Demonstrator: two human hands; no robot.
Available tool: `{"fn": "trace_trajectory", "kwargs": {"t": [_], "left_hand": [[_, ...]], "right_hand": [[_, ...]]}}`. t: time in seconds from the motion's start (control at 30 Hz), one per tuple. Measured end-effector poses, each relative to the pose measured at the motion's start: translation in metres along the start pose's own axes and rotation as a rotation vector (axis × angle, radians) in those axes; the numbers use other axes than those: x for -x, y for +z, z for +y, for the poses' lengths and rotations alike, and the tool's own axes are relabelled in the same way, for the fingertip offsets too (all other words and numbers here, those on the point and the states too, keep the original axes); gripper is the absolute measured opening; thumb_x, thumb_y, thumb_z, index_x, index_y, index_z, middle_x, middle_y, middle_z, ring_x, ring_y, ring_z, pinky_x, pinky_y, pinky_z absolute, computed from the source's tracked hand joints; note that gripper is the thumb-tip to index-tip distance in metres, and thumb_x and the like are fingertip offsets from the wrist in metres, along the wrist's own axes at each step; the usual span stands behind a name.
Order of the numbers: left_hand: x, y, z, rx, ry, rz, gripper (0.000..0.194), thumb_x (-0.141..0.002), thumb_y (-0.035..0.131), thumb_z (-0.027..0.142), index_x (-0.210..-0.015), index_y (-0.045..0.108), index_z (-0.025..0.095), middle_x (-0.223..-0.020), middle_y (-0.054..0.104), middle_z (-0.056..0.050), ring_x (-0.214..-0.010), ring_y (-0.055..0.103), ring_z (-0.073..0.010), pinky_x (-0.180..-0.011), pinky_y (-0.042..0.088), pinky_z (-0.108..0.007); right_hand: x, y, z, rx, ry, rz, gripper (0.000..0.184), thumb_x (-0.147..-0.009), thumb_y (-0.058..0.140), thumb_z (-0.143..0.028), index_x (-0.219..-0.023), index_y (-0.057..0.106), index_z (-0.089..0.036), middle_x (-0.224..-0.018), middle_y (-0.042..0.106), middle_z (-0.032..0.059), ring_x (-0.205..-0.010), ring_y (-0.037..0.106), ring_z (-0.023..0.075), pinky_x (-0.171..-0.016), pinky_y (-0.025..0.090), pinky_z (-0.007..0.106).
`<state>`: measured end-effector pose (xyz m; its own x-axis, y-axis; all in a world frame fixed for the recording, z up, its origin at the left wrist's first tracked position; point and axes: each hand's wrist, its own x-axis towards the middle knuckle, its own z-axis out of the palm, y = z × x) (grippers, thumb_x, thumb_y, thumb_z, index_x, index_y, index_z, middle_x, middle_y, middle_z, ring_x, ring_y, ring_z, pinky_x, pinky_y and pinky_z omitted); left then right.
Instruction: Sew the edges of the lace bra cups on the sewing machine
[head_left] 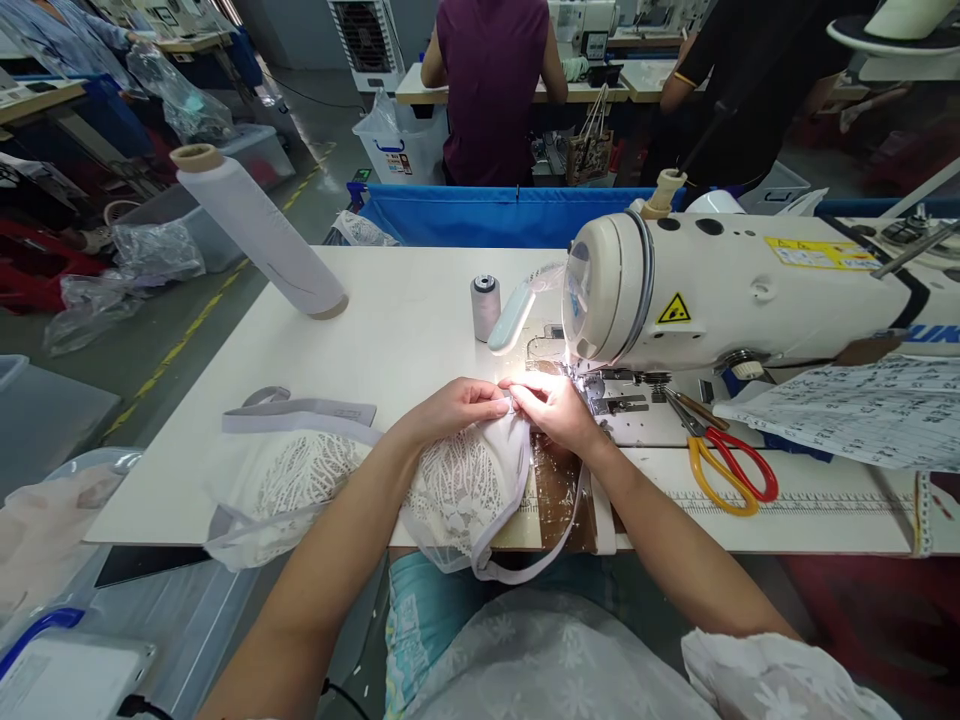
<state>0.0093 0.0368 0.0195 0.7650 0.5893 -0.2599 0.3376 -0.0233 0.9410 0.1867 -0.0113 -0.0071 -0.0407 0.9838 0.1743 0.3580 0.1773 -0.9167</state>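
Note:
A white lace bra [457, 480] with pale lilac edging lies across the front of the table, one cup under my hands and the other to the left. My left hand [466, 405] pinches the bra's upper edge from the left. Right beside it, my right hand [553, 408] is closed on the same edge, fingertips nearly touching the left ones. Both hands are just left of the presser foot of the sewing machine [675, 285], in its lamp light. A loose strap hangs in a loop over the table's front edge. What lies between the fingertips is partly hidden.
On the white table [405, 290] stand a large thread cone [262, 235] and a small grey spool [486, 308]. Scissors with red and yellow handles [727, 460] lie right of my right hand, near printed sheets [862, 405]. People [493, 90] sit beyond the blue cloth trough [480, 215].

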Motion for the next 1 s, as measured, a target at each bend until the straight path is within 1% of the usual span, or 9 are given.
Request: {"fn": "trace_trajectory", "kwargs": {"t": [0.2, 0.33, 0.4, 0.57, 0.63, 0.73, 0.83, 0.93, 1.0], "left_hand": [[-0.001, 0.001, -0.002, 0.026, 0.006, -0.003, 0.033, -0.084, 0.054, 0.038, -0.062, 0.041, 0.017, -0.062, 0.031, 0.005, -0.055, 0.026, -0.008, -0.053, 0.018, -0.026], [-0.001, 0.0, -0.003, 0.083, 0.006, 0.023, 0.034, -0.083, 0.055, 0.037, -0.06, 0.039, 0.017, -0.062, 0.031, 0.005, -0.055, 0.027, -0.0079, -0.054, 0.019, -0.025], [-0.001, -0.001, -0.003, 0.133, 0.006, 0.039, 0.034, -0.082, 0.056, 0.037, -0.06, 0.039, 0.017, -0.062, 0.033, 0.005, -0.056, 0.029, -0.0079, -0.054, 0.021, -0.025], [0.0, -0.004, -0.004, 0.199, -0.014, 0.077, 0.031, -0.078, 0.06, 0.038, -0.062, 0.046, 0.016, -0.061, 0.037, 0.005, -0.055, 0.032, -0.0074, -0.054, 0.023, -0.024], [0.0, -0.004, -0.003, 0.219, -0.023, 0.086, 0.03, -0.076, 0.061, 0.039, -0.062, 0.048, 0.015, -0.06, 0.038, 0.005, -0.055, 0.032, -0.0074, -0.054, 0.023, -0.024], [0.001, -0.004, 0.0, 0.245, -0.032, 0.088, 0.032, -0.074, 0.062, 0.04, -0.061, 0.047, 0.016, -0.059, 0.037, 0.005, -0.054, 0.032, -0.0073, -0.053, 0.023, -0.023], [0.001, -0.004, 0.001, 0.247, -0.027, 0.097, 0.033, -0.071, 0.064, 0.042, -0.061, 0.048, 0.015, -0.059, 0.037, 0.006, -0.054, 0.032, -0.0074, -0.053, 0.023, -0.023], [0.0, -0.004, 0.0, 0.249, -0.018, 0.101, 0.031, -0.07, 0.064, 0.042, -0.062, 0.049, 0.015, -0.059, 0.038, 0.005, -0.055, 0.033, -0.0077, -0.054, 0.024, -0.023], [-0.001, -0.004, -0.001, 0.253, -0.021, 0.101, 0.031, -0.07, 0.064, 0.041, -0.062, 0.049, 0.015, -0.059, 0.039, 0.005, -0.056, 0.034, -0.0077, -0.054, 0.025, -0.023]], "right_hand": [[0.001, -0.002, -0.004, 0.045, -0.047, -0.094, 0.023, -0.086, 0.052, -0.022, -0.087, 0.074, -0.018, -0.082, 0.072, 0.0022, -0.078, 0.064, 0.0166, -0.073, 0.05, 0.029], [0.005, -0.003, -0.01, 0.151, -0.097, -0.089, 0.024, -0.088, 0.05, -0.022, -0.09, 0.074, -0.02, -0.078, 0.071, 0.0019, -0.078, 0.064, 0.0173, -0.073, 0.051, 0.029], [0.007, -0.003, -0.012, 0.238, -0.147, -0.073, 0.026, -0.09, 0.048, -0.022, -0.096, 0.073, -0.021, -0.083, 0.072, 0.0034, -0.079, 0.064, 0.0179, -0.074, 0.051, 0.03], [0.011, -0.003, -0.009, 0.539, -0.389, 0.117, 0.034, -0.09, 0.043, -0.017, -0.117, 0.065, -0.016, -0.108, 0.065, 0.0127, -0.099, 0.061, 0.0236, -0.083, 0.052, 0.036], [0.012, -0.003, -0.007, 0.643, -0.418, 0.213, 0.035, -0.089, 0.045, -0.016, -0.118, 0.063, -0.016, -0.109, 0.062, 0.0136, -0.096, 0.061, 0.024, -0.077, 0.053, 0.035], [0.015, -0.004, -0.008, 0.706, -0.433, 0.288, 0.026, -0.088, 0.049, -0.019, -0.104, 0.069, -0.017, -0.095, 0.062, 0.011, -0.078, 0.062, 0.0205, -0.062, 0.052, 0.03], [0.015, -0.006, -0.009, 0.685, -0.52, 0.191, 0.02, -0.088, 0.052, -0.021, -0.096, 0.07, -0.018, -0.083, 0.065, 0.0083, -0.075, 0.062, 0.0196, -0.064, 0.051, 0.031], [0.014, -0.006, -0.009, 0.628, -0.615, 0.054, 0.025, -0.089, 0.051, -0.017, -0.108, 0.067, -0.02, -0.096, 0.07, 0.0083, -0.09, 0.063, 0.0214, -0.078, 0.051, 0.036], [0.013, -0.006, -0.008, 0.628, -0.646, 0.03, 0.027, -0.089, 0.049, -0.016, -0.11, 0.066, -0.02, -0.102, 0.071, 0.0084, -0.095, 0.063, 0.0221, -0.082, 0.051, 0.038]]}}
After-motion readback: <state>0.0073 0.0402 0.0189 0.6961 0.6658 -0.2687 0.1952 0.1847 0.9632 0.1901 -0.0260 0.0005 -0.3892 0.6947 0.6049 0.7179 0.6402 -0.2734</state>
